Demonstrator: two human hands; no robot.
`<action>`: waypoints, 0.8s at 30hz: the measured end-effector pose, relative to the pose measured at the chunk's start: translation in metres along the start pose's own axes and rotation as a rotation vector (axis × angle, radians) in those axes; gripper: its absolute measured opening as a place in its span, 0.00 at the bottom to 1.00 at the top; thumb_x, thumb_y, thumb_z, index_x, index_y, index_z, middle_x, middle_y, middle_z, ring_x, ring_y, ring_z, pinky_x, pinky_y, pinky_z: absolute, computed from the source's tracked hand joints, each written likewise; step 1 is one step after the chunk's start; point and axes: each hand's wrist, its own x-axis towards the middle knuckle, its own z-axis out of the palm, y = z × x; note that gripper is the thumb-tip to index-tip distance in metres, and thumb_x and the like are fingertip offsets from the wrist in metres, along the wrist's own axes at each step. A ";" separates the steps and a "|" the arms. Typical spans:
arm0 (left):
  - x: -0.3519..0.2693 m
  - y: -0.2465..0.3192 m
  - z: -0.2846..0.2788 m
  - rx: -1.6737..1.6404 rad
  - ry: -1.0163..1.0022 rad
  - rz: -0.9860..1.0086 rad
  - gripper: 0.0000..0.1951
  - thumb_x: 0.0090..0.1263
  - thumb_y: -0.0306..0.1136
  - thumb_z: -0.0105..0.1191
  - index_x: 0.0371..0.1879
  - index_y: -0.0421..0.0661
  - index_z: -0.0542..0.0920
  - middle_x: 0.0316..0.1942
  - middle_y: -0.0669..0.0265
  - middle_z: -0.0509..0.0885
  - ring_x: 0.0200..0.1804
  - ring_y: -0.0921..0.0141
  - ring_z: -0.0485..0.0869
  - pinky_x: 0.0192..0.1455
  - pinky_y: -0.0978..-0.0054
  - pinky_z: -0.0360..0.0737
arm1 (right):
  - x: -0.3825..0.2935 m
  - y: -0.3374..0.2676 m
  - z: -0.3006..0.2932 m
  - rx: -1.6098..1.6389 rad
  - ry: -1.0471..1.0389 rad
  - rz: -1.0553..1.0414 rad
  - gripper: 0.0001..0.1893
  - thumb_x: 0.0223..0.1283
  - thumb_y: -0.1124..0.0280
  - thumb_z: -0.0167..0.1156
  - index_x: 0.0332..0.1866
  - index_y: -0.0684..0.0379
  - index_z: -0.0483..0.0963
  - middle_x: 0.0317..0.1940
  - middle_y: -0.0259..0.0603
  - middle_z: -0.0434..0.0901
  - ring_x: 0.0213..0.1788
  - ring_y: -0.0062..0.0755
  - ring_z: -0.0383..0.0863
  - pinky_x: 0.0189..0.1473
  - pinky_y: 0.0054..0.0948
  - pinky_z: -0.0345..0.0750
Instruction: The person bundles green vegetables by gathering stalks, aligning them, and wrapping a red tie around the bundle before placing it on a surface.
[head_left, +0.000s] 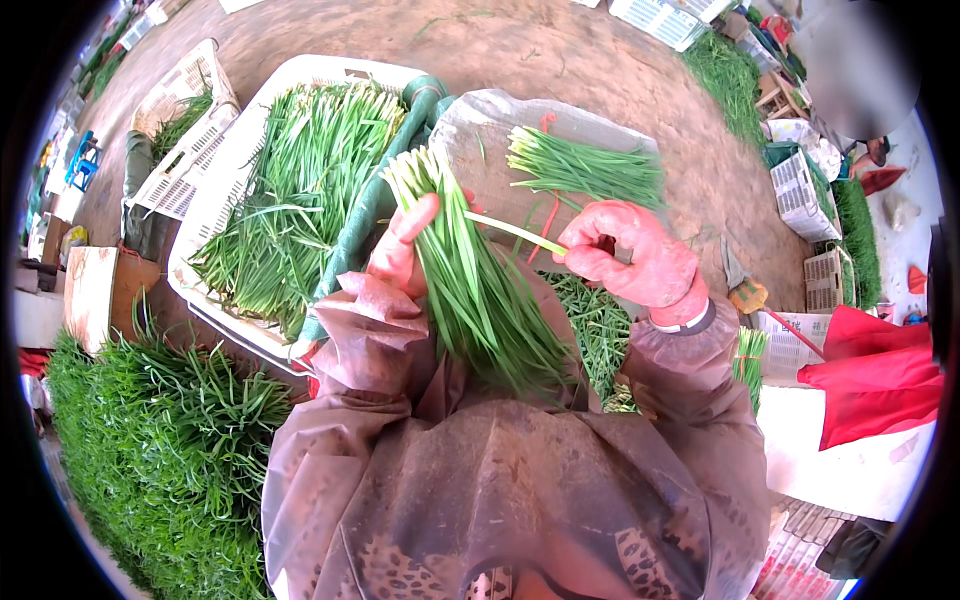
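My left hand (405, 251) is closed around a thick bunch of garlic chives (480, 277), pale stem ends up and green leaves trailing down toward my lap. Between the thumb and fingers of my right hand (637, 255) is the end of a single chive stalk (517, 229), which reaches across to the bunch. Behind the hands, another bunch of chives (585, 166) lies on a grey woven sheet (480, 124). A red tie (550, 225) runs across that sheet. To the left, a white plastic crate (225, 176) is filled with chives (322, 172).
Rolled green cloth (360, 225) covers the crate's near-right side. A large heap of chives (157, 465) stands at lower left. Loose leaves (596, 337) lie below my right hand. Red cloth (870, 367) drapes over a white box (847, 450) at right. Another crate (180, 176) stands farther left.
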 end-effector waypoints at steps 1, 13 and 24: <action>0.002 -0.001 -0.006 0.082 -0.020 0.004 0.20 0.64 0.39 0.60 0.52 0.43 0.75 0.40 0.61 0.83 0.41 0.64 0.82 0.45 0.64 0.81 | -0.001 0.009 0.001 -0.002 -0.032 -0.017 0.05 0.55 0.77 0.64 0.29 0.63 0.75 0.23 0.35 0.75 0.25 0.22 0.73 0.28 0.25 0.71; -0.001 0.016 -0.004 0.179 -0.050 0.072 0.38 0.61 0.28 0.60 0.71 0.51 0.58 0.47 0.59 0.78 0.46 0.64 0.80 0.53 0.64 0.81 | -0.063 0.051 -0.042 -0.238 -0.533 0.403 0.07 0.55 0.70 0.64 0.29 0.62 0.75 0.22 0.38 0.76 0.27 0.32 0.75 0.31 0.30 0.71; 0.032 0.003 0.008 -0.058 -0.459 0.171 0.37 0.65 0.29 0.55 0.73 0.54 0.53 0.54 0.55 0.75 0.51 0.61 0.78 0.61 0.58 0.76 | 0.031 0.066 0.042 0.179 -0.053 -0.197 0.31 0.66 0.63 0.59 0.69 0.63 0.59 0.59 0.48 0.73 0.56 0.35 0.76 0.57 0.35 0.73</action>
